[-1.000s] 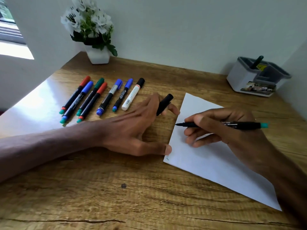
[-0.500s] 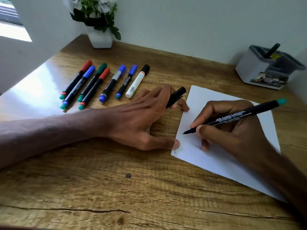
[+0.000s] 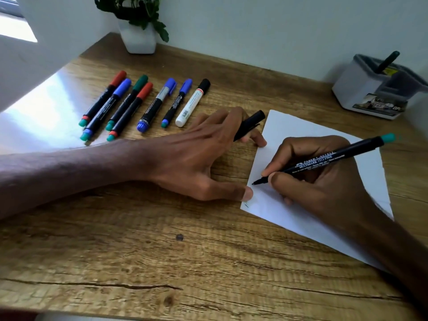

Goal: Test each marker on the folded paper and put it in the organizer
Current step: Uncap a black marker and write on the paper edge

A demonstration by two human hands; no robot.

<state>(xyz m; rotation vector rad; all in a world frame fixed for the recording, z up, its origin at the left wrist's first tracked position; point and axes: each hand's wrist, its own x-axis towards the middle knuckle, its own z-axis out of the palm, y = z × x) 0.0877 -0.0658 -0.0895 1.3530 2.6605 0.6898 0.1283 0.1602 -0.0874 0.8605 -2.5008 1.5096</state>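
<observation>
My right hand (image 3: 322, 179) grips an uncapped black fine marker (image 3: 328, 161) with a teal end, its tip touching the left edge of the white folded paper (image 3: 298, 133). My left hand (image 3: 203, 156) lies flat on the desk, thumb pinning the paper's near-left corner, with the marker's black cap (image 3: 250, 125) held between its fingers. A small dark stroke (image 3: 247, 205) shows at that corner. Several capped markers (image 3: 143, 103) lie in a row at the back left. The white and grey organizer (image 3: 361, 89) stands at the far right with one dark marker (image 3: 388, 62) in it.
A white pot with a green plant (image 3: 139, 35) stands against the back wall. The wooden desk (image 3: 162, 251) stretches toward me below the hands. White walls close in the desk at the left and back.
My right hand has tilted the marker from level down onto the paper and moved its tip to the left edge. The left hand has kept the cap and stayed on the paper's corner.
</observation>
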